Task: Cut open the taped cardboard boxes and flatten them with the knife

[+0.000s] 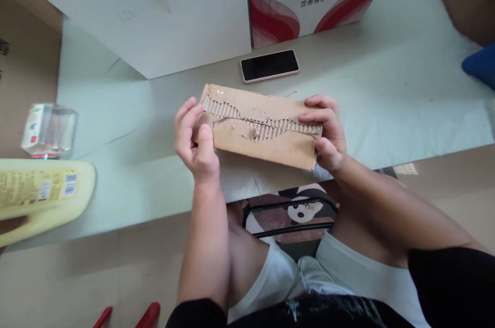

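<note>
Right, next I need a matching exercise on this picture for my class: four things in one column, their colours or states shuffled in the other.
1. cardboard box
2. phone
3. small bottle
4. handled container

A. see-through
B. pale yellow
C. torn, with corrugation showing
D. lying flat, black side up

Pairs: 1-C, 2-D, 3-A, 4-B
</note>
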Demonstrator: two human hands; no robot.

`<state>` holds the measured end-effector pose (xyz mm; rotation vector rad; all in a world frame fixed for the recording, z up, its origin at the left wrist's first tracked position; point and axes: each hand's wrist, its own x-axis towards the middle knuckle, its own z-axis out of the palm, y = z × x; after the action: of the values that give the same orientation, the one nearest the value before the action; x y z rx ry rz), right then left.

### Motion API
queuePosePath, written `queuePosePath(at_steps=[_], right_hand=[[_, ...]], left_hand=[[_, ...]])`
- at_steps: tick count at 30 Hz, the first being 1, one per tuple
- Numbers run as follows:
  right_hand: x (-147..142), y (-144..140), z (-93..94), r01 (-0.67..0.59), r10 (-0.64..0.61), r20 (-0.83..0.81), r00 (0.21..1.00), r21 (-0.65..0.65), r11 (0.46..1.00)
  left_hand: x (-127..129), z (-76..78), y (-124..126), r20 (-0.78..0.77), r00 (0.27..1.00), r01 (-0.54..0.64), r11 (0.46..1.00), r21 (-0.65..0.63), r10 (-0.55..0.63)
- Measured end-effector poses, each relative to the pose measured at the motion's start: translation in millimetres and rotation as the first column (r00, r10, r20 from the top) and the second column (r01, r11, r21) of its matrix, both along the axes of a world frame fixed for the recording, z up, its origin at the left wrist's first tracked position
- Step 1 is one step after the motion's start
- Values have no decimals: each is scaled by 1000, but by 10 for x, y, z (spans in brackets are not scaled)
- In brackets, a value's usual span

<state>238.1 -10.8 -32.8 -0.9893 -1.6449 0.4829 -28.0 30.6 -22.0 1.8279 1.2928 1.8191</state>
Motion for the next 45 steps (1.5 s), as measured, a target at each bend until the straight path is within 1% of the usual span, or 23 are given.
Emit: queuePosePath(at_steps=[3,6,10,14,22,25,29,33,35,37,40,43,45], right_hand=[[-9,-11,3,-6,6,-15,1000,2,1000],[-16,-18,1,-17,18,-38,999,7,1000],[-21,-24,1,-17,15,-45,999,-23,1000],[-27,-28,12,-32,31,-62,998,-7,999],[-35,-32,15,12,-12,1,1000,15,1000],[-35,-27,1,20,-20,4,1000,16,1000],[-20,-15,-11,-7,7,-11,1000,32,999],[18,-14,-17,-2,2,-5,1000,11,1000],[34,-24,-16,26,-26,-4,1000,17,1000],[40,-40,-9,83,-82,-15,997,26,996],[36,-53,2,153,-153,-31,988,-19,988],[33,-27,-6,110,-114,-27,993,-115,987],[27,8,-12,54,-57,-9,998,-195,979]], left_hand=[[-25,30,-11,12,997,73,997,23,-73],[-18,52,-18,13,996,83,996,17,-83],[12,70,-30,30,998,53,999,1,-53],[21,84,-42,5,1000,18,1000,-20,-18],[-4,89,-33,-45,998,33,998,-53,-35],[9,96,-28,-62,998,-5,998,-66,1],[22,120,-23,-94,994,-59,997,-48,55],[10,141,-26,-139,987,-97,992,-78,86],[-3,145,-27,-118,991,-80,994,-80,70],[-25,143,-23,-71,996,-58,996,-72,53],[-93,130,4,59,997,-45,994,-102,51],[-221,127,63,239,965,-75,987,-144,109],[-307,148,114,275,956,-46,975,-217,106]])
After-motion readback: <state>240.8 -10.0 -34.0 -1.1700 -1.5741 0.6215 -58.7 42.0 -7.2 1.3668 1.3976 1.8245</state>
